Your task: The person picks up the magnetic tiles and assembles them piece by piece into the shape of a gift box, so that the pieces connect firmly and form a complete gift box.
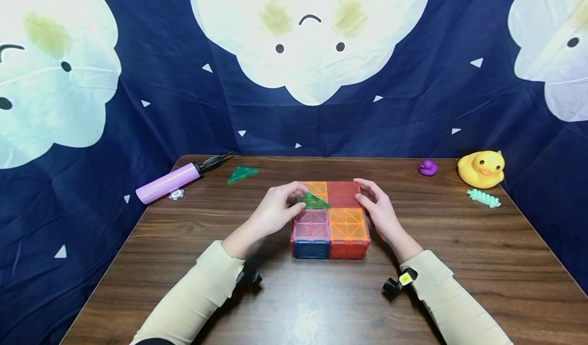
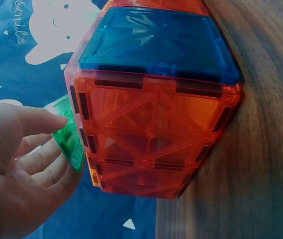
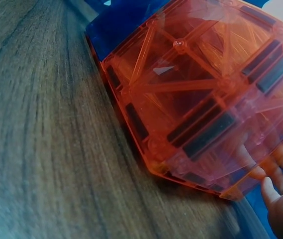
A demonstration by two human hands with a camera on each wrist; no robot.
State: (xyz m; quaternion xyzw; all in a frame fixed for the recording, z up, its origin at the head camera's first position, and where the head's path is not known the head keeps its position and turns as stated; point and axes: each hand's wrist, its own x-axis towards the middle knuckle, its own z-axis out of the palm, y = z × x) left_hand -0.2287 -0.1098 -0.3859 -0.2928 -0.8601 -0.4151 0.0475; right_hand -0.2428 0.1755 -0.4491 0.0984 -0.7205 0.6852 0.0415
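A low box of see-through magnetic tiles (image 1: pixel 348 225) stands mid-table, its top made of orange, red and pinkish squares, with blue and red front walls. Between thumb and fingers, my left hand (image 1: pixel 275 210) pinches a green triangle tile (image 1: pixel 313 201) over the top's left side. In the left wrist view this green tile (image 2: pixel 69 134) leans close by the box's top edge; I cannot tell whether they touch. My right hand (image 1: pixel 380 210) rests on the box's far right corner, thumb near the red square and fingers along the side. In the right wrist view those fingers (image 3: pixel 280 172) lie against the pinkish side wall.
Another green triangle tile (image 1: pixel 242 173) lies at the back left, near a purple hand pump (image 1: pixel 169 182) and a poker chip (image 1: pixel 176 194). At the right stand a yellow duck (image 1: pixel 481 170), a small purple duck (image 1: pixel 427 168) and a mint-coloured bumpy toy (image 1: pixel 484 198).
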